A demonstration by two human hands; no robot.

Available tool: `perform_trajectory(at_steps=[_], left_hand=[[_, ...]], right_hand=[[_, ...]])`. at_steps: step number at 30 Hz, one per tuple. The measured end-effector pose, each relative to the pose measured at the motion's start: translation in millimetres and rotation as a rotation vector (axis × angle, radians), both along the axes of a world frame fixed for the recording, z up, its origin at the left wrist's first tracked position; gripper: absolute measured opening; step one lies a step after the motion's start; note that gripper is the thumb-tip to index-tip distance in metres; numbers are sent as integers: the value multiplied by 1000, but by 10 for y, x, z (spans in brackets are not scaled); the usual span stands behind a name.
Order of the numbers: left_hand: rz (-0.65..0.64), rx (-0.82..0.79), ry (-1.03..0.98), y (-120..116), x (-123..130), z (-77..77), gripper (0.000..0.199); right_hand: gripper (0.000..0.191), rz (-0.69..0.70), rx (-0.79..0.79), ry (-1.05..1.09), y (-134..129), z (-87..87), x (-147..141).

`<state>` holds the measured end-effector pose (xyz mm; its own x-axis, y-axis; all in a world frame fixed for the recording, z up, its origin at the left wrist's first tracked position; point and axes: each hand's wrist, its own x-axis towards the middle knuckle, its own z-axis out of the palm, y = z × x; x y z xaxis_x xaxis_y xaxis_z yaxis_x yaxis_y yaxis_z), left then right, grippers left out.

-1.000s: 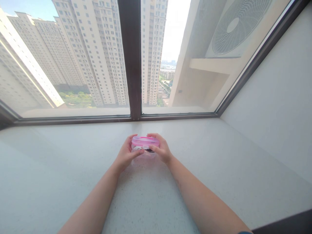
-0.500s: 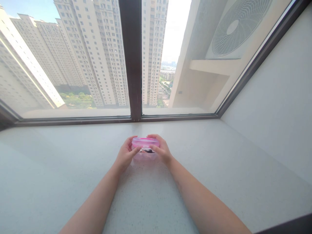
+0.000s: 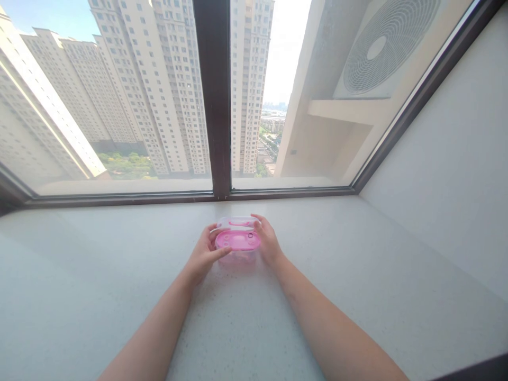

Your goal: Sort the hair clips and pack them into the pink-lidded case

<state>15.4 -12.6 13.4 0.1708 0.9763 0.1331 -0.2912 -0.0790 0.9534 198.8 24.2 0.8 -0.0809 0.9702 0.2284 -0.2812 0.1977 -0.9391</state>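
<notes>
1. Pink box (image 3: 237, 257) sits on speckled windowsill (image 3: 246, 328), near the dark window frame (image 3: 119, 199).
2. Our left grip (image 3: 203, 253) clasps its side, thumb frontward; our right grip (image 3: 270, 244) pinches its raised clear lid (image 3: 238, 222).

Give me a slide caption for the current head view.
Left hand grips a pink box on a pale sill; right hand holds its clear lid raised.

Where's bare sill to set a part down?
Left of the left forearm; right of the right forearm, up to the wall; between the forearms, nearside of the pink box. Crowded: the box itself, left hand and right hand on it.
</notes>
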Motion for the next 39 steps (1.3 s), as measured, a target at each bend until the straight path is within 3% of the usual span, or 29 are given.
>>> perform_trajectory(at_steps=[6,11,15,20,28,39], left_hand=[[23,-32,30,-24,11,46,78],[21,-55,62,-72,31,128,97],[25,-46,77,-88,32,153,99],[52,-23,76,-89,34,150,101],[22,9,208,-44,-17,97,79],[84,25,259,-13,-4,68,65]], right_hand=[[40,-222,-177,-78,76,-34,55],[48,-276,-225,-205,78,-4,106],[50,-243,-146,-287,61,32,157],[32,-109,12,-419,65,30,203],[5,-177,49,-460,67,3,172],[7,-356,170,-468,-35,104,129]])
